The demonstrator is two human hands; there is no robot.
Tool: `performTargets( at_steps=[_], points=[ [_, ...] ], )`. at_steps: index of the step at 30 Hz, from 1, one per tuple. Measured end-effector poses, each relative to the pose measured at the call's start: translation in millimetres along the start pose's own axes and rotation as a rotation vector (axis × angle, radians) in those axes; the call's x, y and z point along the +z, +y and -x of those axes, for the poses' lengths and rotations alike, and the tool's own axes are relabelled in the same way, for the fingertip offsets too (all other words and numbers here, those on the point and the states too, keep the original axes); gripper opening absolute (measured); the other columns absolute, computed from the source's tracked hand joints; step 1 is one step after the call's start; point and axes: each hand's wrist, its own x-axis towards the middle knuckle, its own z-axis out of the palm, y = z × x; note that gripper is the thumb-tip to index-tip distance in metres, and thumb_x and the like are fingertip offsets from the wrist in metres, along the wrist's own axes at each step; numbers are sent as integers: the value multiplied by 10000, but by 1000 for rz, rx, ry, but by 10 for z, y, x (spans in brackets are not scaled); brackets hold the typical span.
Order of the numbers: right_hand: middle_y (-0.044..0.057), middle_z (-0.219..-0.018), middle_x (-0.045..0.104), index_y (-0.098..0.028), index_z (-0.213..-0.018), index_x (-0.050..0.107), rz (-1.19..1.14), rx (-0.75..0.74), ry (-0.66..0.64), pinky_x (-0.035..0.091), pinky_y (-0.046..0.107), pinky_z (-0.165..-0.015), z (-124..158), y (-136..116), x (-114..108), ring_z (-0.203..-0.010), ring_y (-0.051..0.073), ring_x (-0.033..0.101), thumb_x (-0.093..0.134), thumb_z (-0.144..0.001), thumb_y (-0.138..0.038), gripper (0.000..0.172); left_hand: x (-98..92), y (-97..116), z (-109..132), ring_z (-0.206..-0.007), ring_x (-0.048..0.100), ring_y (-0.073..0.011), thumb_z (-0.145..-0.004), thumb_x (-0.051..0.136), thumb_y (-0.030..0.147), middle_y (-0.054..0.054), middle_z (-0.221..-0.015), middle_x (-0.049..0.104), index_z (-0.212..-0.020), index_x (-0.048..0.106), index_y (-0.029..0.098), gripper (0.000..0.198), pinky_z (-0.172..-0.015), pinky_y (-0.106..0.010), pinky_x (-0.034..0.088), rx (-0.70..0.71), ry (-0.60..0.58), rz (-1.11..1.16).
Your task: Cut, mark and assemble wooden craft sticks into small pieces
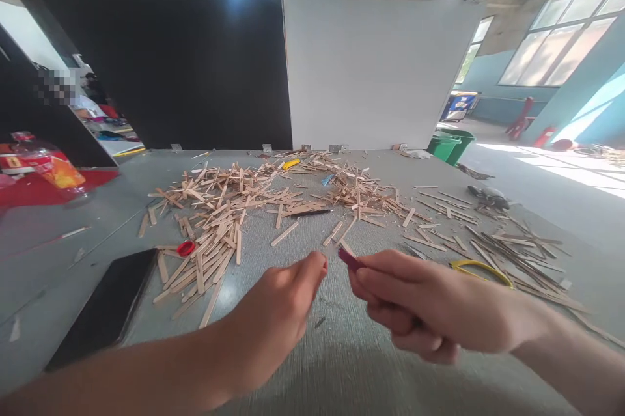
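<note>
My right hand [405, 302] pinches a small dark red strip-like piece [348, 258] between thumb and fingers, and its tip points left. Facing it, my left hand [283, 305] is closed with thumb and forefinger pressed together; whatever it may hold is hidden. A narrow gap separates the two hands above the grey table [312, 383]. Just beyond them lie loose wooden craft sticks [284, 234] and a black pen [312, 213]. Yellow-handled scissors [481, 271] rest by my right wrist, partly hidden by the forearm.
Heaps of craft sticks [215, 247] spread across the table, with a red ring [186, 248] among them. A black phone-like slab [105, 305] lies at left, near a drink bottle [49, 165]. A yellow tool [291, 164] lies far back before black and white panels [361, 71].
</note>
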Motion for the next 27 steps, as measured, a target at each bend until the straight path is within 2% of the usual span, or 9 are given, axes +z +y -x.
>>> performTargets(
  at_steps=[2, 4, 7, 9, 12, 16, 18, 24, 27],
  points=[
    [-93, -652, 324, -234, -828, 417, 7, 71, -54, 113, 121, -341, 86, -95, -124, -458, 46, 165, 469, -1059, -389, 283, -21, 46, -2, -489, 291, -102, -922, 330, 72, 85, -650, 344, -859, 351, 243, 184, -455, -255, 223, 0, -96, 0],
    [-94, -647, 313, -235, -829, 413, -10, 80, -83, 96, 123, -341, 101, -124, -142, -456, 47, 149, 447, -1068, -377, 280, -44, 69, -11, -480, 288, -101, -908, 331, 65, 87, -639, 339, -853, 345, 244, 187, -452, -258, 213, -17, -147, 8],
    [-97, -644, 307, -240, -809, 378, -66, -7, -82, 146, 120, -344, -4, -40, 15, -453, 51, 166, 408, -1080, -425, 330, -92, 49, -40, -519, 339, -109, -933, 319, 76, 74, -669, 401, -884, 376, 238, 178, -491, -260, 266, -42, -79, 30],
    [-93, -645, 319, -238, -794, 365, -66, -98, -20, 222, 124, -356, -82, 36, 144, -452, 53, 221, 374, -1087, -465, 371, -131, 26, -61, -551, 377, -115, -939, 320, 82, 61, -697, 450, -901, 386, 235, 171, -519, -262, 300, -26, -42, 43],
    [-83, -670, 361, -235, -815, 390, 9, -144, 67, 305, 128, -391, -69, 60, 184, -468, 52, 314, 360, -1089, -492, 377, -145, 19, -67, -556, 392, -116, -920, 334, 72, 55, -709, 477, -907, 382, 235, 171, -525, -262, 311, 0, -72, 33],
    [-78, -669, 372, -233, -851, 441, 134, 89, 17, 208, 117, -345, 132, -51, -5, -458, 49, 274, 444, -1061, -466, 314, -38, 49, -8, -503, 339, -115, -899, 323, 53, 66, -671, 411, -890, 370, 236, 190, -483, -267, 270, 75, -136, -53],
    [-72, -674, 383, -230, -850, 452, 165, 150, 0, 186, 117, -335, 171, -62, -40, -458, 49, 276, 450, -1056, -461, 309, 5, 57, 18, -481, 317, -114, -886, 319, 45, 69, -654, 389, -877, 361, 239, 199, -461, -267, 247, 116, -138, -69],
    [-84, -677, 356, -234, -835, 397, -26, -130, 74, 293, 115, -393, -20, 48, 157, -486, 48, 312, 380, -1084, -517, 377, -101, 55, -37, -516, 396, -120, -956, 295, 87, 62, -676, 445, -951, 401, 228, 176, -485, -257, 295, 13, -7, -57],
    [-91, -654, 331, -233, -810, 393, 0, -15, 2, 185, 107, -345, 40, -60, 88, -454, 42, 227, 432, -1077, -467, 358, -114, 99, -41, -476, 332, -107, -941, 320, 80, 79, -646, 374, -893, 374, 235, 171, -452, -260, 243, 53, -58, -71]
  ],
)
